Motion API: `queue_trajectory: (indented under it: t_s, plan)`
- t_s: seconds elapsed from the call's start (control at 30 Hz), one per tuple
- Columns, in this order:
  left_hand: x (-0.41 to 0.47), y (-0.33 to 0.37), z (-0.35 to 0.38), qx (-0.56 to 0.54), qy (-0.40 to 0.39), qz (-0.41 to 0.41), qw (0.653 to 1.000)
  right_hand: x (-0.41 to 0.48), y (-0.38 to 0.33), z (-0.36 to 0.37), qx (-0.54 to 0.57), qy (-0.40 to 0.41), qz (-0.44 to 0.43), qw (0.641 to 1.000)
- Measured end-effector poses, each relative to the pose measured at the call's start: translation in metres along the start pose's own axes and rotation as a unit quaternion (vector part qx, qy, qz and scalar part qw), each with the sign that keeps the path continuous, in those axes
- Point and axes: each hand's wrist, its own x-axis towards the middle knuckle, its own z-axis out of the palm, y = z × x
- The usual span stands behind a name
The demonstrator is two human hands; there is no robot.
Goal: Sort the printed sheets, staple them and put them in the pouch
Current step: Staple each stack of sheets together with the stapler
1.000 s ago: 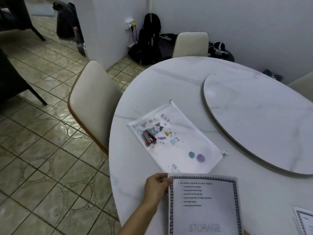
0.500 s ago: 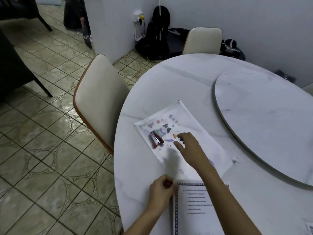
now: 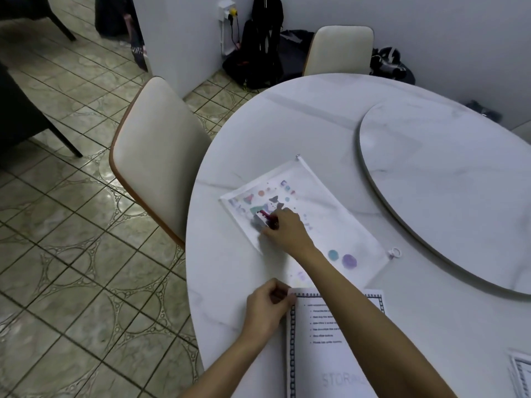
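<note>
The pouch (image 3: 310, 214), white with coloured cartoon prints, is lying flat on the white marble table (image 3: 230, 268), and everything else is arranged around it. A person's right hand (image 3: 284, 228) is reaching across the pouch's near half and closing on the red stapler (image 3: 265, 218), which is sitting on the pouch's left part; the fingers are curled around the stapler, though motion blur is keeping me from telling how firmly they are gripping it. Just off the pouch's near edge, the left hand (image 3: 268, 307) is pinching the top-left corner of the printed sheets (image 3: 321, 346), thumb and fingers pressed together on the paper. That stack is lying flat, showing a patterned black border, a short bulleted list and the faint word STORAGE lower down. Further from the pouch, at the near right corner of the view, another bordered sheet (image 3: 521, 374) is peeking in. The pouch's zipper ring (image 3: 395, 252) is resting on the table at the pouch's right corner. Beyond the pouch's right side, a round turntable (image 3: 459, 196) is sitting on the table. To the left of the pouch, a cream chair (image 3: 155, 156) is standing tucked against the table edge.
</note>
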Motion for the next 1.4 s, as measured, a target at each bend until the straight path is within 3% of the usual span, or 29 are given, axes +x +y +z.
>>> queue_trajectory:
  t_s: [0.07, 0.17, 0.27, 0.47, 0.77, 1.07, 1.17, 1.4]
  plan:
    - [-0.003, 0.003, 0.0, -0.004, -0.004, 0.009, 1.0, -0.015, 0.011, -0.016, 0.138, -0.018, 0.039, 0.99]
    - [-0.01, 0.01, 0.002, -0.014, -0.011, 0.031, 0.999, -0.063, 0.03, -0.04, 0.359, -0.017, 0.075, 0.93]
    - [-0.021, 0.023, 0.006, -0.014, -0.024, 0.065, 0.997, -0.125, 0.046, -0.066, 0.412, 0.061, 0.087, 0.905]
    - [-0.049, 0.044, 0.02, 0.0, -0.046, 0.129, 0.99, -0.229, 0.068, -0.088, 0.429, 0.172, 0.086, 0.883]
    - [-0.083, 0.079, 0.058, 0.027, -0.138, 0.246, 0.959, -0.282, 0.064, -0.093, 0.383, 0.282, 0.028, 0.879]
    - [-0.114, 0.09, 0.096, 0.056, -0.169, 0.331, 0.927, -0.322, 0.083, -0.105, 0.344, 0.284, 0.023, 0.895]
    - [-0.124, 0.09, 0.107, 0.054, -0.181, 0.334, 0.924, -0.332, 0.092, -0.103, 0.315, 0.285, 0.037, 0.905]
    - [-0.147, 0.088, 0.131, 0.054, -0.182, 0.327, 0.926, -0.356, 0.111, -0.104, 0.319, 0.323, 0.051, 0.89]
